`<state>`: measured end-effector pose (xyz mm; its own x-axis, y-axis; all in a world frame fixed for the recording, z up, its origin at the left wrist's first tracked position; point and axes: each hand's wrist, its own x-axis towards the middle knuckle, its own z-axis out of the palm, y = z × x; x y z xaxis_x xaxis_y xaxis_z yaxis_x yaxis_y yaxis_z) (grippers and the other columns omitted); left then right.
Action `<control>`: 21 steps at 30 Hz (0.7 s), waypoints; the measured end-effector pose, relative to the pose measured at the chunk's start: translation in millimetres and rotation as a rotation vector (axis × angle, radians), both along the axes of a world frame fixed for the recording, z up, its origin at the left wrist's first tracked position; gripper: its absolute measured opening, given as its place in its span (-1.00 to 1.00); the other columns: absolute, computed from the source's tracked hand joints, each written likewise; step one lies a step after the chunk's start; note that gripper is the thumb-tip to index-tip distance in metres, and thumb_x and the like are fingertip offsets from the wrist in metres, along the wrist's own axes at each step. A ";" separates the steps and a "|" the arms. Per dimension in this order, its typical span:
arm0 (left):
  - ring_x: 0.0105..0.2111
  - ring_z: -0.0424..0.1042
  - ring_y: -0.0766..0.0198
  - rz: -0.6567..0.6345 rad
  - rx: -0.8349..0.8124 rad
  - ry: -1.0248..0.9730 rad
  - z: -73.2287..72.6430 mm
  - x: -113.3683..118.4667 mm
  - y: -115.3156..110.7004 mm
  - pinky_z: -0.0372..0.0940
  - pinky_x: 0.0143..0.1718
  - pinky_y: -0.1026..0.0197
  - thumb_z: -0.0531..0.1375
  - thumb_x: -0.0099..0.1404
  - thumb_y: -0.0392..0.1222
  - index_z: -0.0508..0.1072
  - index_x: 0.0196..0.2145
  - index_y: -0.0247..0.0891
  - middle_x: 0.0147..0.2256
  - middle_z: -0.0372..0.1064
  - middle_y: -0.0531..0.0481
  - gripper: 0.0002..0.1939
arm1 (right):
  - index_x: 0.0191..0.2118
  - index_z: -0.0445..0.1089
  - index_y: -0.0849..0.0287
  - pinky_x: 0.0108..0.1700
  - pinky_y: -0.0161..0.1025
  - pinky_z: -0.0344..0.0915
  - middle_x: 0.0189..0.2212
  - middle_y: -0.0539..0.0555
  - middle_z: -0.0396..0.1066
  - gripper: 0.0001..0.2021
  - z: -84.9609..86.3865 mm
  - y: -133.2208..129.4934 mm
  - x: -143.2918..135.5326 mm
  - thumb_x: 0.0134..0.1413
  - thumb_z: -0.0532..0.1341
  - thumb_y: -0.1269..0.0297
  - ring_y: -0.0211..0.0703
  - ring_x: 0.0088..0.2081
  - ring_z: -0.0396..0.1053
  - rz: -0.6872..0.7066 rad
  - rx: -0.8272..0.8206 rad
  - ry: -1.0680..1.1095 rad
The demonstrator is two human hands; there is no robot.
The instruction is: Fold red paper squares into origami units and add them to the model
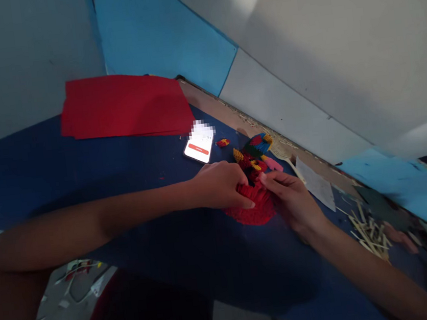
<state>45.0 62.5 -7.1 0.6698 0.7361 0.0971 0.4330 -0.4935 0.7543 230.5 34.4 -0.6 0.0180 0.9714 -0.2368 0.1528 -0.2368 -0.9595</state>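
Note:
A round red model (256, 214) made of many small folded pieces, seemingly paper, rests on the blue table in front of me. My left hand (226, 184) grips its left side, with thumb and fingers closed on the red pieces. At its upper right edge my right hand (291, 197) pinches with thumb and forefinger; whether a loose piece sits between them is hidden. Just behind the hands lie pleated pieces in blue, green, red and yellow (258, 147). A pink piece (273, 163) is beside them, and a small red-and-yellow piece (223, 142) lies apart to the left.
A lit phone (197, 151) lies beyond my left hand. Large red sheets (126, 108) are stacked at the back of the blue table (140, 163). To the right are a pale spoon-like tool (284, 154), a white paper (318, 184) and a heap of thin sticks (370, 232). Walls border the table.

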 end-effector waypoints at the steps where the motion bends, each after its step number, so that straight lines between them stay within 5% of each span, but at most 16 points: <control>1: -0.60 0.15 0.38 0.002 0.002 0.003 0.4 -0.1 -0.2 -0.10 -0.51 0.27 0.19 0.00 0.05 0.44 -0.60 -0.25 -0.67 0.20 0.09 -0.71 | -0.52 0.45 0.12 -0.53 -0.38 0.22 -0.59 -0.04 0.42 -0.81 -0.8 -0.6 -0.3 -0.26 0.39 0.15 -0.34 -0.58 0.29 -0.011 0.000 0.013; 9: -0.58 0.16 0.36 -0.005 0.004 0.018 1.6 0.4 -1.7 -0.09 -0.52 0.27 0.19 -0.02 0.05 0.43 -0.64 -0.24 -0.68 0.17 0.08 -0.71 | -0.54 0.47 0.10 -0.52 -0.40 0.19 -0.59 -0.06 0.43 -0.84 -0.4 2.4 2.4 -0.24 0.38 0.15 -0.38 -0.58 0.27 0.058 0.004 -0.023; 21: -0.53 0.23 0.33 -0.019 0.021 0.054 4.9 -2.4 -2.3 -0.08 -0.50 0.27 0.18 -0.01 0.05 0.44 -0.59 -0.24 -0.64 0.24 0.06 -0.71 | -0.55 0.48 0.14 -0.53 -0.37 0.18 -0.62 -0.03 0.40 -0.80 24.3 12.5 0.8 -0.18 0.33 0.11 -0.34 -0.59 0.27 0.304 0.202 -0.484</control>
<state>42.5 60.2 -2.2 0.6886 0.7211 0.0762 0.4629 -0.5180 0.7193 231.3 46.9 23.7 -0.2076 0.9749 -0.0811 0.6156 0.0657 -0.7853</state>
